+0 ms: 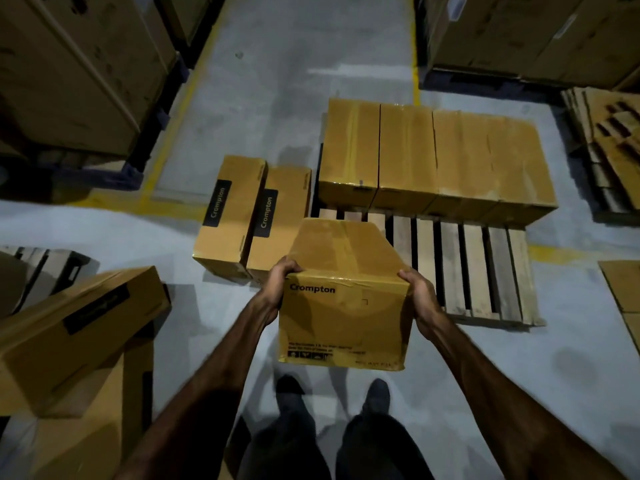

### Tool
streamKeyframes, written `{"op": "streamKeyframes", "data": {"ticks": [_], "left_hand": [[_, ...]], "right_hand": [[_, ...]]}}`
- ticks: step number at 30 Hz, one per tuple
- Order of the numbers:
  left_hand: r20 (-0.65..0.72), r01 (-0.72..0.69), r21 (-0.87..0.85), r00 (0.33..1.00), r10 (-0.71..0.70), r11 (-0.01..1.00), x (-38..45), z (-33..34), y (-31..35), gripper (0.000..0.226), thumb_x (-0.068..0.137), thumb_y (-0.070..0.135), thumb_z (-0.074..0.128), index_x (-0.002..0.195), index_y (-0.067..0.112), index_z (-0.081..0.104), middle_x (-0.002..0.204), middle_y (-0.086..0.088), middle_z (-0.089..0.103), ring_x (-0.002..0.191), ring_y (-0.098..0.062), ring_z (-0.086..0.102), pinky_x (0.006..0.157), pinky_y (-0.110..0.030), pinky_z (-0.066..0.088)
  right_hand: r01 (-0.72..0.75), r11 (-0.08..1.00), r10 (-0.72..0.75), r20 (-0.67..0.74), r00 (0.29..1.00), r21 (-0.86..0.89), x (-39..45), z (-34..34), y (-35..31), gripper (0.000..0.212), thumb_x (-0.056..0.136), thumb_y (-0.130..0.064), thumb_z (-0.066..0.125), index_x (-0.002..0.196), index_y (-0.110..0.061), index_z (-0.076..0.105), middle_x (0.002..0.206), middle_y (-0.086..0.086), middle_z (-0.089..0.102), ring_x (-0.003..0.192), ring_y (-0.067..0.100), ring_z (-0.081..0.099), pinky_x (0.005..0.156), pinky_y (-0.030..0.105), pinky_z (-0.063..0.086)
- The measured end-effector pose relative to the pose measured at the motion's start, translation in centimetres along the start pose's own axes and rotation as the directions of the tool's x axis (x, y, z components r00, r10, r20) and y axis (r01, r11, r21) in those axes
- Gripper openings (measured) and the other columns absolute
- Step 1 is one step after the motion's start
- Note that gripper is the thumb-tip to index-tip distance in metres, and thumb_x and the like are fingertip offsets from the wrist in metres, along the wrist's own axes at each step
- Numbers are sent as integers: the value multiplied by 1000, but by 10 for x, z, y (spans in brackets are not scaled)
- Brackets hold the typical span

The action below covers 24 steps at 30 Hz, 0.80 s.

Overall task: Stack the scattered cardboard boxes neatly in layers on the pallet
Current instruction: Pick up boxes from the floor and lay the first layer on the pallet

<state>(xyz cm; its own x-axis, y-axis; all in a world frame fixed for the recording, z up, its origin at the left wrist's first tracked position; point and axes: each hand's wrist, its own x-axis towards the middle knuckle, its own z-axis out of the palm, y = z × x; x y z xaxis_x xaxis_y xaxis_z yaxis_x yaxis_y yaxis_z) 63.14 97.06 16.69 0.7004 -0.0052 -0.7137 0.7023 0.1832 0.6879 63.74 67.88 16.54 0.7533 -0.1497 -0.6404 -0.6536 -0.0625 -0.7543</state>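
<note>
Both hands grip one box (346, 292) by its near end — the left hand (277, 285) curled over the left top corner, the right hand (420, 296) over the right. The box hangs in the air above the near left corner of the pallet (478, 271). A row of boxes (436, 161) fills the pallet's far side. Two more boxes (252, 216) stand on the floor just left of it — others (76, 327) lie piled at far left.

Both arms out fwd, left hand (277, 285) & right hand (420, 294) level, fingers curled, gripping opp. sides.
</note>
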Motion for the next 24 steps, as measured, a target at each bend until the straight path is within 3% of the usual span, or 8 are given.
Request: {"op": "streamKeyframes", "data": {"ticks": [4, 7, 9, 12, 14, 17, 20, 24], "left_hand": [[9, -12, -51, 1000, 13, 999, 65, 18, -25, 57, 77, 25, 56, 132, 12, 59, 120, -19, 69, 99, -36, 64, 79, -40, 51], [25, 26, -38, 999, -25, 999, 121, 18, -61, 77, 69, 22, 59, 145, 29, 57, 134, -16, 69, 122, -42, 62, 102, -52, 50], [33, 61, -31, 998, -60, 998, 156, 20, -91, 86, 64, 20, 61, 147, 40, 54, 136, -13, 68, 128, -41, 60, 111, -62, 44], [-17, 88, -32, 996, -89, 996, 190, 25, -130, 83, 71, 4, 49, 142, 46, 58, 132, -5, 71, 117, -35, 63, 89, -47, 49], [-62, 90, -43, 994, -92, 995, 215, 25, -156, 90, 73, -7, 42, 147, 43, 55, 128, -4, 72, 110, -35, 63, 82, -42, 45], [-158, 68, 22, 985, -63, 997, 248, 26, -185, 93, 76, -13, 40, 153, 39, 49, 130, -4, 67, 110, -35, 58, 91, -48, 49], [-214, 45, 61, 976, -31, 997, 268, 27, -202, 96, 75, -19, 42, 155, 35, 47, 142, -6, 56, 118, -37, 55, 102, -55, 51], [-242, 70, 40, 968, -58, 997, 277, 28, -209, 97, 75, -22, 43, 150, 38, 49, 142, -7, 54, 116, -35, 51, 74, -41, 50]], "right_hand": [[-17, 1000, 18, 20, 1000, -8, 61, -16, 24, 26, 107, -30, 48, 129, -33, 62, 125, 4, 71, 113, 27, 67, 100, 48, 54], [-38, 999, 39, 38, 998, -24, 110, -25, 49, 32, 105, -19, 46, 132, -31, 59, 124, 3, 69, 112, 26, 65, 96, 44, 53], [-39, 998, 42, 53, 998, -52, 144, -29, 74, 36, 100, -13, 45, 129, -31, 59, 124, 4, 68, 112, 26, 63, 95, 44, 52], [-52, 994, 57, 49, 997, -97, 184, -27, 115, 43, 89, -9, 48, 121, -35, 59, 123, 2, 66, 111, 24, 61, 99, 47, 50], [-60, 991, 64, 36, 997, -119, 207, -26, 144, 52, 90, 0, 45, 126, -35, 56, 116, -3, 64, 106, 19, 58, 90, 41, 47], [-78, 985, 85, 37, 996, -155, 231, -22, 184, 65, 84, 9, 45, 134, -32, 53, 117, 0, 64, 107, 24, 59, 78, 36, 47], [-108, 987, 112, 23, 993, -116, 243, -12, 213, 69, 80, 14, 46, 133, -32, 51, 120, -2, 63, 107, 23, 59, 78, 37, 49], [-147, 986, 149, 12, 989, -72, 252, -2, 228, 70, 84, 15, 49, 134, -34, 47, 113, -9, 59, 99, 16, 56, 73, 36, 50]]}}
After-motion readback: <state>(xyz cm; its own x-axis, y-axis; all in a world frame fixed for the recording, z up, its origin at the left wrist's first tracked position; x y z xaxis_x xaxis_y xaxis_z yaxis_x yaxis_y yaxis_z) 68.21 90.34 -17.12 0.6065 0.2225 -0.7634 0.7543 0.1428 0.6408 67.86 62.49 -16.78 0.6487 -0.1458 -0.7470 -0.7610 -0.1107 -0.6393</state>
